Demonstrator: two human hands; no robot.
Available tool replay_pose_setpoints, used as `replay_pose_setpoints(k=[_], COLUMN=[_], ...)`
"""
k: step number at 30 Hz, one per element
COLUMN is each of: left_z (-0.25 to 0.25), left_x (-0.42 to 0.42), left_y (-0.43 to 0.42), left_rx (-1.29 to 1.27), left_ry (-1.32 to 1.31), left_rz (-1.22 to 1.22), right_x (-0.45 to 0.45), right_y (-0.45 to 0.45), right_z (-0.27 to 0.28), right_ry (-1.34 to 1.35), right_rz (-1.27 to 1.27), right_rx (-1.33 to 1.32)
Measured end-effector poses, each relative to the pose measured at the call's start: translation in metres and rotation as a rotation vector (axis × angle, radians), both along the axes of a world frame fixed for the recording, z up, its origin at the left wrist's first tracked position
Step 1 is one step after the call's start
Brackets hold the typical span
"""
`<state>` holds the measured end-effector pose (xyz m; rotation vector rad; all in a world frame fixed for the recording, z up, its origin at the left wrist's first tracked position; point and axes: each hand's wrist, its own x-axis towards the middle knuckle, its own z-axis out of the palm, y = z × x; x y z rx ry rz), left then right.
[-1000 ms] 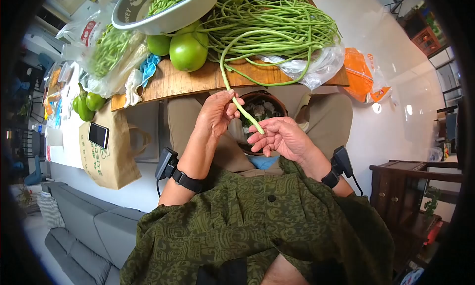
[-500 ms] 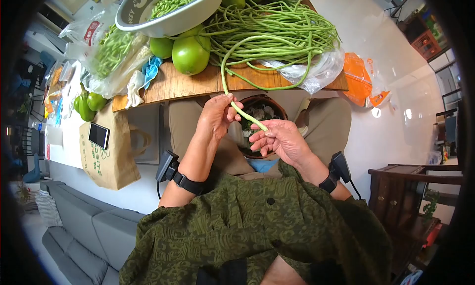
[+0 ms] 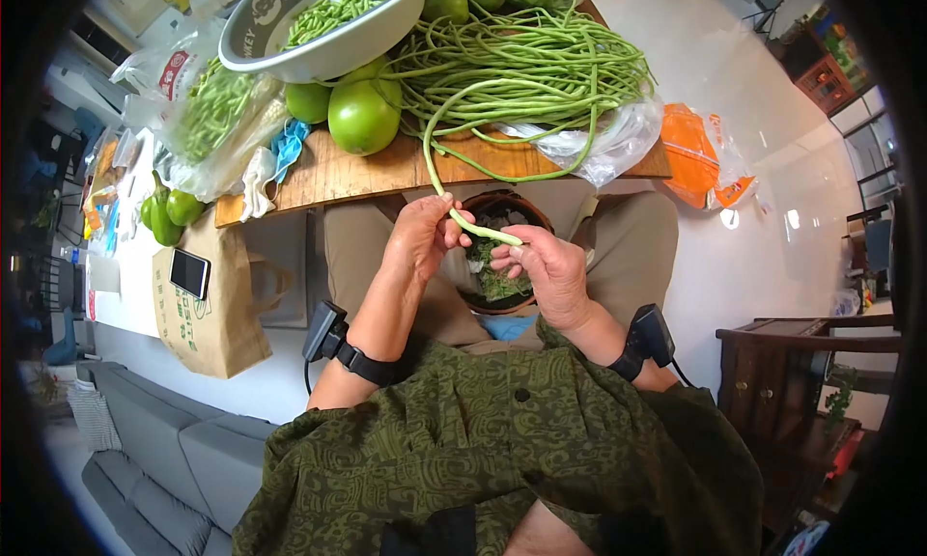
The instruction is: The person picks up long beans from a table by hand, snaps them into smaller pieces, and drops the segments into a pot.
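A long green bean (image 3: 488, 232) runs between my two hands and curves up onto the table. My left hand (image 3: 427, 230) pinches it a short way from its end. At that end, the fingertips of my right hand (image 3: 548, 270) are closed on the bean. Behind the hands lies a heap of long beans (image 3: 526, 69), partly on a clear plastic bag (image 3: 618, 151). A grey and white basin (image 3: 319, 62) holding cut bean pieces (image 3: 338, 15) stands at the upper left of the heap. Below the hands, between the knees, is a bin (image 3: 502, 308) with green scraps inside.
Round green fruits (image 3: 364, 118) sit beside the basin on the wooden table (image 3: 328, 175). Bagged greens (image 3: 212, 112), a blue mask (image 3: 289, 147) and green peppers (image 3: 166, 211) are at the left. A phone (image 3: 189, 273) rests against a paper bag (image 3: 208, 315). An orange bag (image 3: 690, 155) lies right.
My right hand has risen slightly and turned more upright, bending the bean's end closer to level. The view has shifted a little. Both hands keep hold of the bean.
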<state>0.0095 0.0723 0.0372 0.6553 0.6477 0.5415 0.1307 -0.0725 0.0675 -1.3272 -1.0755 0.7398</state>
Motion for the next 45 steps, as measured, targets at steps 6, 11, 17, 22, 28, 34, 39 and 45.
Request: replay_pose_setpoints(k=[6,11,17,22,28,34,39,45], left_z=[-0.002,-0.003,0.002,0.002,0.004,-0.004,-0.01,-0.019], left_x=[0.004,0.003,0.002,-0.001,0.002,0.001,0.004,0.004], left_y=[-0.006,-0.008,-0.004,-0.001,-0.007,-0.007,-0.01,-0.022], left_rx=[0.001,-0.016,-0.033,0.08,0.05,0.067,0.087,0.127], left_ry=[-0.021,-0.017,-0.02,0.02,-0.049,-0.051,-0.085,0.121], left_rz=[-0.058,-0.093,-0.075,-0.023,-0.032,-0.051,-0.071,-0.17], right_x=[-0.005,-0.009,-0.008,0.001,0.009,0.005,0.009,0.011], right_y=[0.011,0.01,0.004,-0.004,-0.005,-0.005,-0.002,-0.001], right_z=[0.016,0.016,0.012,-0.001,-0.02,-0.032,-0.048,-0.053], right_ry=[0.131,0.152,0.154,0.425,0.53,0.369,0.286,0.354], right_rz=[0.027,0.053,0.077,0.116,0.112,0.137,0.1,0.149], right_rx=[0.12,0.063,0.006,-0.087,-0.339,-0.254,-0.308,-0.413])
